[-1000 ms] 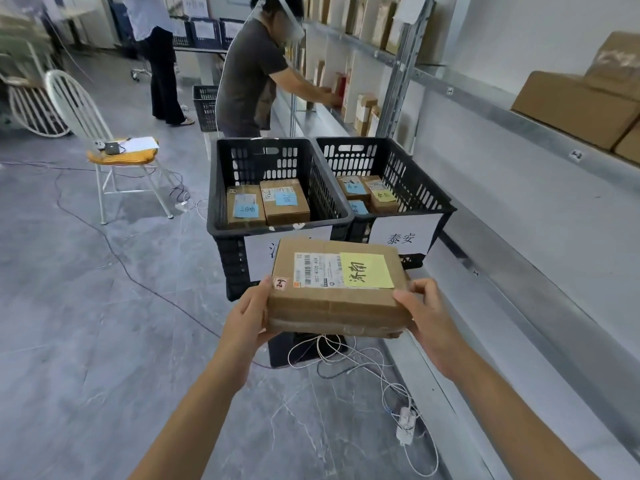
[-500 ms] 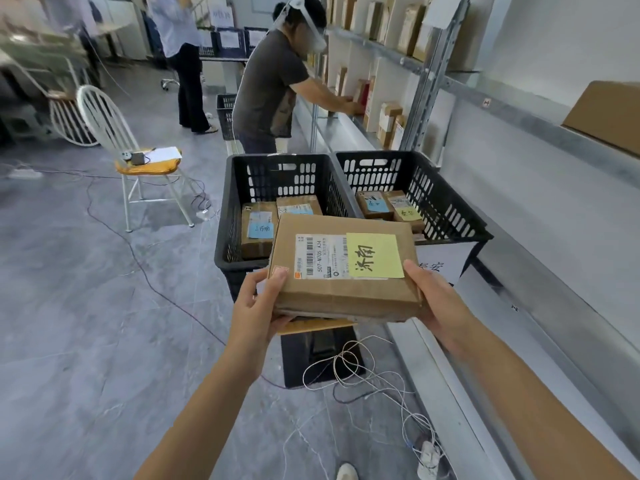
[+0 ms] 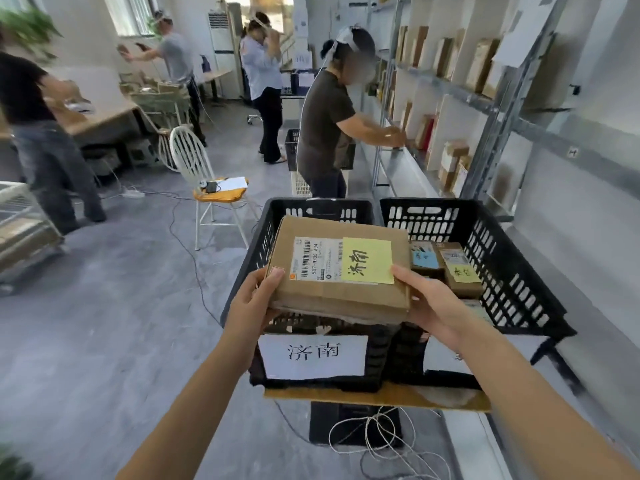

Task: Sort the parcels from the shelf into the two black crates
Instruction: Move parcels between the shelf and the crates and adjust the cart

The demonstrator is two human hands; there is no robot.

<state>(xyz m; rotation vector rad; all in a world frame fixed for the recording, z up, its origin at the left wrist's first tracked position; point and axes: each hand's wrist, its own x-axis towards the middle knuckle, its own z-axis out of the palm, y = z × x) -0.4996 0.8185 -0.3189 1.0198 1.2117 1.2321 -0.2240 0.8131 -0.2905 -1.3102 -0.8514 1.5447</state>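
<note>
Head view: brown cardboard parcel, flat, white barcode label and yellow note reading 济南 on top. Left hand grips its left edge, right hand its right edge. Parcel held above left black crate, whose sign reads 济南.

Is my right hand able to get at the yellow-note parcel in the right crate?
Probably not yet: the right hand, with the left hand, holds the box. Nothing else covers the parcel in the open right crate.
</note>
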